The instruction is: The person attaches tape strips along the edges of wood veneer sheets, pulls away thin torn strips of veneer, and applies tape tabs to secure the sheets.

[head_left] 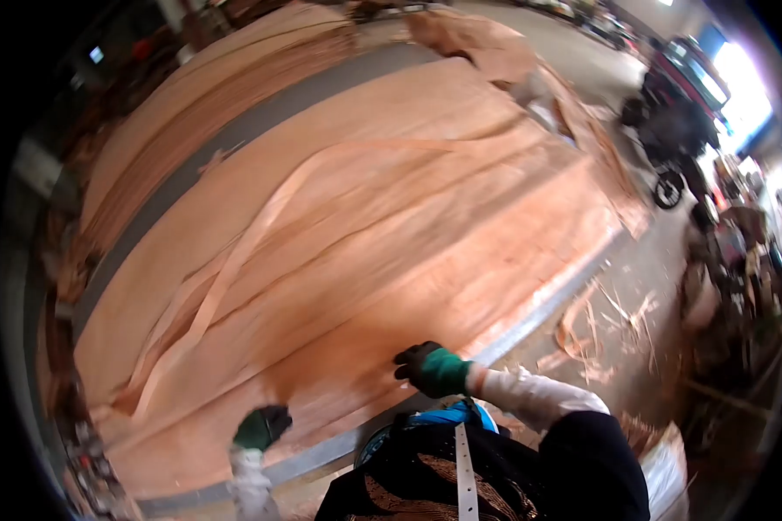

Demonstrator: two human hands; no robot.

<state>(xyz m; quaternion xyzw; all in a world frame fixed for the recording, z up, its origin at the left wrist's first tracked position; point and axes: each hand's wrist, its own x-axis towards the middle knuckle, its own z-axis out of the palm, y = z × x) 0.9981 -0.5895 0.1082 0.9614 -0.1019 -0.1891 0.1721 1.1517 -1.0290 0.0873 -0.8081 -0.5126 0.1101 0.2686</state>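
Observation:
Broad, thin reddish-brown wood veneer sheets lie in front of me, overlapping, with wavy edges. My left hand, in a green glove with dark fingers, is over the near left part of the sheets; its fingers are blurred. Further right, my right hand wears a matching glove near the sheets' front edge. Its fingers are slightly bent and apart, with nothing seen in them. Whether either hand presses on the veneer I cannot tell. A long narrow veneer strip curves loosely across the sheets.
Behind a grey gap stands another veneer stack. A grey edge runs along the front of the sheets. Veneer scraps litter the floor at right. A dark wheeled vehicle stands at the far right, near a bright opening.

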